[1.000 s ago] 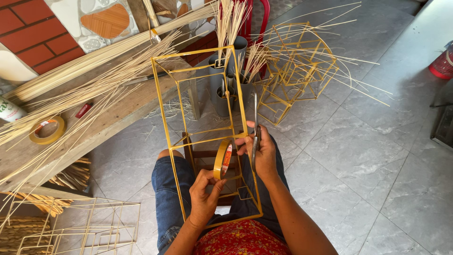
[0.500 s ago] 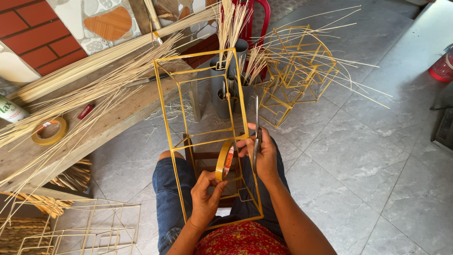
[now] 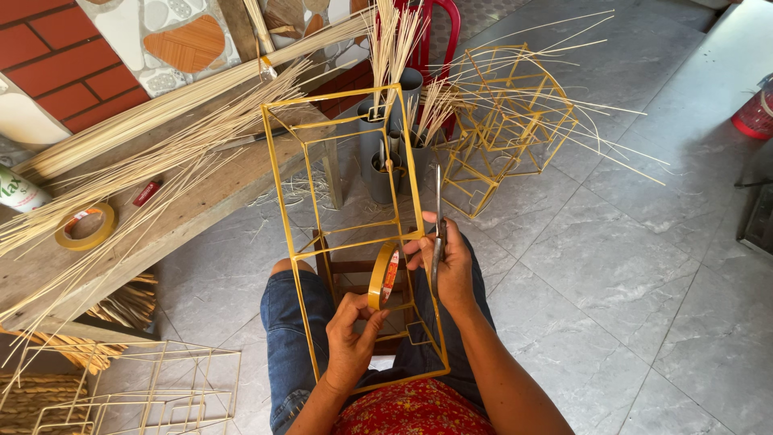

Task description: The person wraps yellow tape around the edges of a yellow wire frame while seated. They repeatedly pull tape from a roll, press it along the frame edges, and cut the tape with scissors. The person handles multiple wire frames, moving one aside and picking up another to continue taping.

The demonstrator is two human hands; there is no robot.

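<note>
- The left hand [image 3: 352, 338] is closed around the lower edge of a roll of yellow tape [image 3: 384, 275], thumb and fingers pinching it; the roll stands on edge inside the frame, above the lap
- The right hand [image 3: 448, 262] is clamped on a pair of scissors [image 3: 437, 229], blades pointing up and away, while its fingertips [image 3: 415, 246] press on the tape end where a cross stick meets the right upright
- The yellow stick frame [image 3: 278, 173], a tall box shape, leans from the lap out toward the wooden bench [image 3: 189, 211]; its top edge sits near the grey pipes [image 3: 378, 157] that hold loose sticks
- To wrap the joint well, I judge the tape should stay taut between roll and joint; slack would let the cross stick slide along the upright
- The pressing fingertips should hold the tape end flat until 1 full turn covers it; lifting early risks it peeling
- The scissors look awkward in the same hand; keeping the blades clear of the thin sticks seems wise, since they could nick or bend 1
- A 2nd tape roll [image 3: 85, 226] lies on the bench, well apart
</note>
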